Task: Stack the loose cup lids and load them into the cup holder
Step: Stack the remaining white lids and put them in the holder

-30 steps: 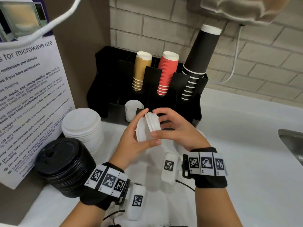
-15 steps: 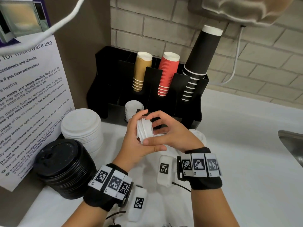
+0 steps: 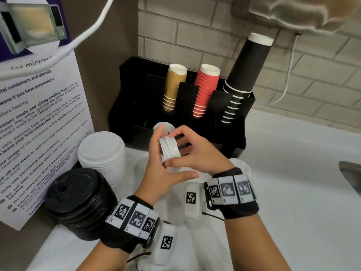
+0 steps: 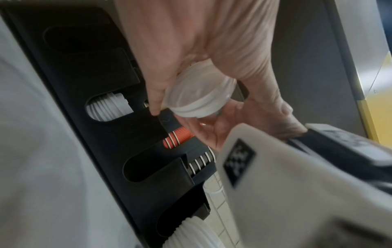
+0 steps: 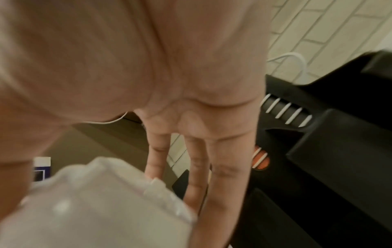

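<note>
A small stack of white cup lids (image 3: pixel 169 149) stands on edge between my two hands, just in front of the black cup holder (image 3: pixel 136 90). My left hand (image 3: pixel 159 165) cups the stack from the left, fingers over its top and thumb stretched out beneath. From the right, my right hand (image 3: pixel 195 153) pinches the rim with forefinger and thumb, its other fingers spread behind. In the left wrist view the lid stack (image 4: pixel 197 100) sits at my left hand's fingertips (image 4: pixel 156 110). More white lids (image 3: pixel 163 126) lie in a front slot of the holder.
Gold (image 3: pixel 174 87), red (image 3: pixel 205 89) and black (image 3: pixel 246 75) cup stacks lean in the holder's rear slots. Tall stacks of larger white lids (image 3: pixel 101 153) and black lids (image 3: pixel 78 202) stand left of my hands. One loose white lid (image 3: pixel 242 165) lies behind my right wrist. A sink edge (image 3: pixel 351 173) is at far right.
Both hands have carried the lid stack a little left and toward the holder. The loose lids are pressed into a tighter stack, and my right hand has shifted its pinch onto the rim.
</note>
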The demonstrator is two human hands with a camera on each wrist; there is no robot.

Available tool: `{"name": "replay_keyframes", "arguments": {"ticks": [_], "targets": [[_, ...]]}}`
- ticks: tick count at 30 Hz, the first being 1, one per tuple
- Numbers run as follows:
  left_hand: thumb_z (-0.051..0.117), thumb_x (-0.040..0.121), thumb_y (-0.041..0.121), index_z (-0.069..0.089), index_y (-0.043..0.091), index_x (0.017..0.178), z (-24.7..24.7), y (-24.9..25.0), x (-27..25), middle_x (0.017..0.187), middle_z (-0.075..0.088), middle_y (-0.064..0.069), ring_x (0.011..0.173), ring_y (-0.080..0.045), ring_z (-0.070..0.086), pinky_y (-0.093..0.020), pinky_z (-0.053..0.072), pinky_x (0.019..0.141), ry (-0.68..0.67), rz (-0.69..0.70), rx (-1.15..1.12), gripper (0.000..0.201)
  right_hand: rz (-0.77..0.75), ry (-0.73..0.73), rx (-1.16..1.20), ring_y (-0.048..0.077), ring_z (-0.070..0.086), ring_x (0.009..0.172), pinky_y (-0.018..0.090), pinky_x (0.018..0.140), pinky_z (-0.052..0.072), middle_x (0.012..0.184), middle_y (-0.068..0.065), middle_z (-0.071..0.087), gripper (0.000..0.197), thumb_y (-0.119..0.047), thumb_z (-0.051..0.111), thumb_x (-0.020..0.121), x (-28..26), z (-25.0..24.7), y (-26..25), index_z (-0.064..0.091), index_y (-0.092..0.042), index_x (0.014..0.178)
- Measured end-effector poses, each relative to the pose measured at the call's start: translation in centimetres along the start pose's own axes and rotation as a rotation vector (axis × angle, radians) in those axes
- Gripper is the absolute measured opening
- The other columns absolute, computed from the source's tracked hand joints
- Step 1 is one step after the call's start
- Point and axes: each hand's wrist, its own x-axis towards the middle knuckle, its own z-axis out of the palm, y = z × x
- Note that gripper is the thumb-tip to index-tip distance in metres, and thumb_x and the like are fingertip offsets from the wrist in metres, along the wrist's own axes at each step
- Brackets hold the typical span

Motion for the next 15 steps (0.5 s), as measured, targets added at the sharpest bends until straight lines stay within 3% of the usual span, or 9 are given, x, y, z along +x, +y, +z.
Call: {"name": "replay_keyframes", "arguments": {"ticks": [3, 5, 6, 9, 12, 15], "targets": [[0.092, 0.054, 0.039, 0.022, 0.048, 0.138, -0.3, -0.3, -0.1, 0.153, 0.024, 0.007, 0.138, -0.002, 0.032, -0.02, 0.042, 0.102, 0.132, -0.035, 0.041, 0.11, -0.078, 0.139, -0.013, 0.019, 0.065, 0.09, 0.031, 0.078, 0.057, 0.101, -0.002, 0.062, 0.055, -0.011, 0.083, 0.067, 2.8, -1.1, -1.0, 0.054, -0.022, 0.112], [0.084, 0.069, 0.036, 0.035, 0.048, 0.127, -0.4, -0.5, -0.1, 0.143, 0.031, 0.009, 0.13, 0.002, 0.037, -0.009, 0.044, 0.091, 0.238, -0.063, 0.079, 0.077, -0.143, 0.254, -0.151, 0.018, 0.058, 0.095, 0.029, 0.079, 0.052, 0.102, -0.003, 0.057, 0.059, -0.012, 0.082, 0.067, 5.4, -2.0, -1.3, 0.053, -0.018, 0.118], [0.077, 0.076, 0.032, 0.041, 0.046, 0.121, -0.4, -0.6, -0.1, 0.135, 0.035, 0.01, 0.126, -0.001, 0.042, -0.005, 0.044, 0.084, 0.273, -0.068, 0.111, 0.059, -0.143, 0.273, -0.254, 0.02, 0.055, 0.098, 0.029, 0.079, 0.049, 0.105, 0.001, 0.054, 0.062, -0.015, 0.082, 0.067, 6.8, -2.2, -1.4, 0.052, -0.018, 0.122], [0.068, 0.087, 0.015, 0.053, 0.037, 0.108, -0.8, -1.1, -0.2, 0.122, 0.039, 0.008, 0.116, -0.012, 0.051, 0.0, 0.042, 0.075, 0.287, -0.101, 0.2, 0.035, -0.033, 0.17, -0.519, 0.026, 0.046, 0.109, 0.028, 0.084, 0.04, 0.116, 0.007, 0.041, 0.074, -0.022, 0.079, 0.068, 10.1, -1.9, -0.7, 0.046, -0.024, 0.133], [0.066, 0.088, 0.013, 0.057, 0.034, 0.105, -1.1, -1.2, -0.2, 0.124, 0.041, 0.002, 0.112, -0.013, 0.055, -0.002, 0.042, 0.075, 0.261, -0.151, 0.214, 0.028, 0.023, 0.041, -0.7, 0.033, 0.041, 0.119, 0.041, 0.096, 0.045, 0.131, 0.011, 0.038, 0.079, -0.026, 0.079, 0.068, 12.0, -0.6, 0.4, 0.043, -0.025, 0.138], [0.064, 0.089, 0.015, 0.059, 0.033, 0.104, -1.1, -1.2, -0.2, 0.123, 0.043, 0.003, 0.11, -0.012, 0.056, -0.003, 0.042, 0.076, 0.254, -0.18, 0.197, 0.024, 0.038, -0.009, -0.881, 0.034, 0.04, 0.121, 0.045, 0.097, 0.043, 0.134, 0.014, 0.039, 0.08, -0.03, 0.078, 0.07, 12.9, 0.4, 1.3, 0.04, -0.025, 0.14]]}}
